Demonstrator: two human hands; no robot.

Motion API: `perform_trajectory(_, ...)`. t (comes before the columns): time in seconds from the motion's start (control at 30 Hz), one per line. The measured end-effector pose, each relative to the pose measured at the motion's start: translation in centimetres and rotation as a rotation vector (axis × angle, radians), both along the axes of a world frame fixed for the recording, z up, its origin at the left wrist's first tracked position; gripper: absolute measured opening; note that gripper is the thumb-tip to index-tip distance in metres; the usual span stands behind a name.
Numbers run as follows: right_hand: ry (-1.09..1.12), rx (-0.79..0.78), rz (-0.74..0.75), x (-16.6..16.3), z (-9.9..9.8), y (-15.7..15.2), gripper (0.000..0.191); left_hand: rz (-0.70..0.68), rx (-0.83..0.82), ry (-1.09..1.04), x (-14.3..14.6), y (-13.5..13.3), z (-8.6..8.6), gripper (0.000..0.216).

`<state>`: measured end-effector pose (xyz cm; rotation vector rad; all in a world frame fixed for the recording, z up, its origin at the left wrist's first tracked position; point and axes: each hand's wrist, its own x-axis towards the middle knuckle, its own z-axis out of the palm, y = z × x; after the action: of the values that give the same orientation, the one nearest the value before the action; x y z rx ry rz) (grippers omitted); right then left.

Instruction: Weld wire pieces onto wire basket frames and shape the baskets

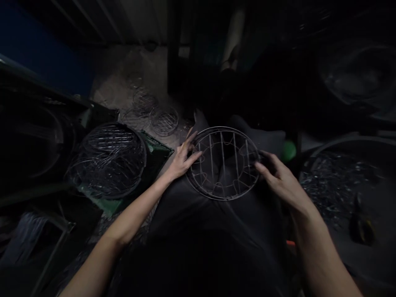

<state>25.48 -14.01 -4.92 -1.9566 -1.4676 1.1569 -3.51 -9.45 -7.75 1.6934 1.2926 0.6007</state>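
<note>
A round wire rack (223, 159) sits above my lap, tilted slightly. It has a double hoop for a rim, several straight bars across and thin curved wires around its inner edge. On its left rim is my left hand (183, 160), thumb over the wire and fingers partly extended along the outside. My right hand (276, 175) pinches the opposite rim between thumb and curled fingers. Dark cloth (216, 235) covers my legs beneath the rack.
To my left, a round tub (144, 161) heaped with wire pieces rests on a green crate (108, 206). Wire racks (163, 120) lie on the floor ahead. At right, a large basin (328, 144) contains small metal bits and a dark tool with yellow marks (361, 229).
</note>
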Motion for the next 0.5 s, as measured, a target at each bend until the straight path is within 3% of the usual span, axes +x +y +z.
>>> perform_trajectory(0.13,0.087,0.132,0.053,-0.2,3.0,-1.2,0.06,-0.042,0.141,0.014,-1.2,-0.4,3.6,0.067)
perform_trajectory(0.23,0.039,0.243,0.126,-0.9,4.9,-1.8,0.064,-0.071,0.338,0.059,-0.8,2.2,7.9,0.069)
perform_trajectory(0.3,0.021,0.315,0.198,-1.3,5.7,-1.6,0.065,-0.195,0.361,0.178,0.0,4.5,10.8,0.087)
perform_trajectory(0.37,0.016,0.389,0.253,-1.5,6.6,-1.2,0.063,-0.408,0.262,0.283,0.8,6.3,13.0,0.101)
perform_trajectory(0.43,0.025,0.45,0.291,-1.4,8.0,-1.3,0.059,-0.543,0.209,0.277,2.2,6.8,14.0,0.101)
perform_trajectory(0.5,0.033,0.489,0.293,-1.5,9.5,-1.8,0.054,-0.498,0.322,0.151,5.5,6.6,13.6,0.085)
